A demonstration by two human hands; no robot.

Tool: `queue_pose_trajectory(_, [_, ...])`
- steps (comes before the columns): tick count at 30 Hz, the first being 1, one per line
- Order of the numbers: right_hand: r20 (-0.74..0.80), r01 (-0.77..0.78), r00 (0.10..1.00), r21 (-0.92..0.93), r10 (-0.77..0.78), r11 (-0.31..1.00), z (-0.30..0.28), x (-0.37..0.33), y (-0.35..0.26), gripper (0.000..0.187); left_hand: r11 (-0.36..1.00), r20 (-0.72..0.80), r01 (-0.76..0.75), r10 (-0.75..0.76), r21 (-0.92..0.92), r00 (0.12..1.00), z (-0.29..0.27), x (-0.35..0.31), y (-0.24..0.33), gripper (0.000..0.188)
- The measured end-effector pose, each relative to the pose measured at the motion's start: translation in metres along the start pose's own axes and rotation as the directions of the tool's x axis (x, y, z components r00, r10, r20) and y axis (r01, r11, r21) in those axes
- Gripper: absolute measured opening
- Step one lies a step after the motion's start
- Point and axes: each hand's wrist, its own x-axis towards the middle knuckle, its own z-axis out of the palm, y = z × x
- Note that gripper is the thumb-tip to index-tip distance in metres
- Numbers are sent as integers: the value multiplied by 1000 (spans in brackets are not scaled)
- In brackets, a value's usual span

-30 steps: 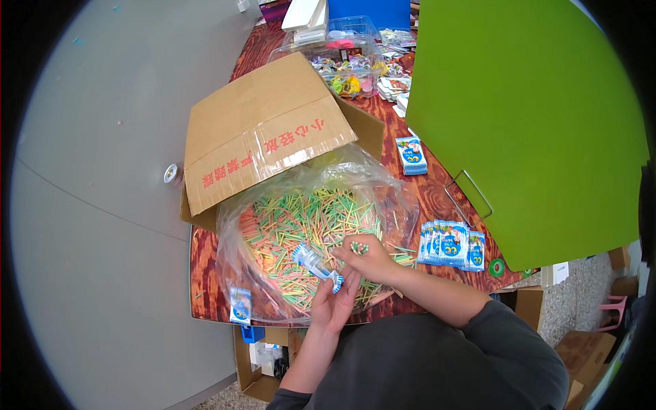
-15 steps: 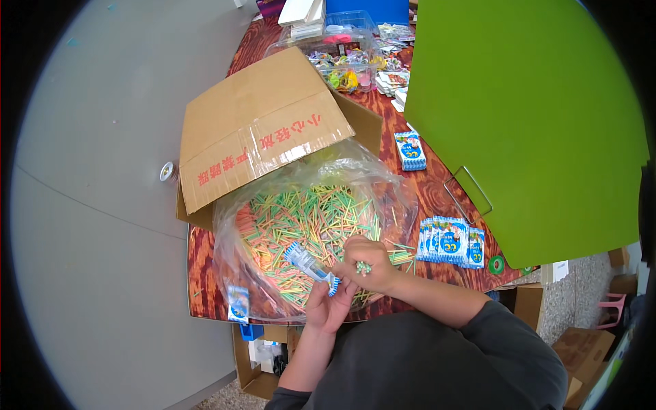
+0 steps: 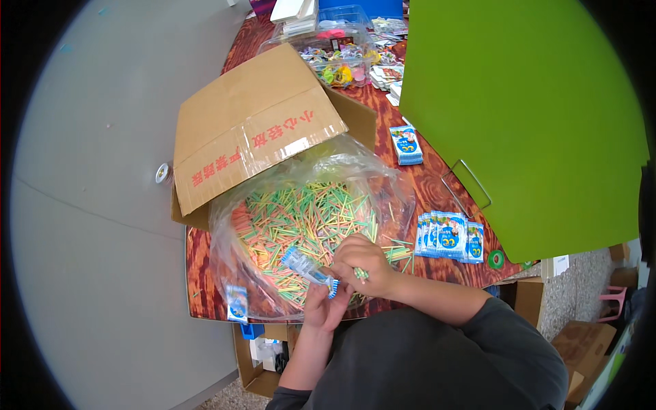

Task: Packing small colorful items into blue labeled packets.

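Note:
My left hand (image 3: 324, 309) is closed on the lower end of a small blue-and-white packet (image 3: 305, 265), which is tilted over the loose sticks. Close beside it, the fist of my right hand (image 3: 369, 262) wraps round a bundle of thin pale-coloured sticks (image 3: 361, 273), whose ends poke out on the near side. The fingertips of both hands meet near the packet's lower end, and the exact contact is hidden. Below them spreads a heap of green, yellow and pink sticks (image 3: 314, 212) in a clear plastic bag (image 3: 393, 184), which comes out of a cardboard box (image 3: 253, 102).
Blue-and-white packets (image 3: 447, 234) lie in an overlapping row at the right, with a stack of packets (image 3: 406, 145) farther back. One packet (image 3: 237, 303) lies at the near left table edge. A green board (image 3: 526, 130) with a metal handle (image 3: 471, 183) stands at the right.
My right hand has turned slightly and shifted a little left, so the stick ends point more sideways. My left hand and the packet are almost unmoved. The whole view has shifted slightly.

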Motion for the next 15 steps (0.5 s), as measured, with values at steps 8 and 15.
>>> queue_pose_trajectory(8, [11,-22,1000,-147,24,989,-12,9,3,23,112,407,-501,448,858,796,28,-22,18,29])
queue_pose_trajectory(15, [85,-44,995,-187,60,981,-11,1,8,23,-703,684,-496,-18,510,730,83,-27,20,20])
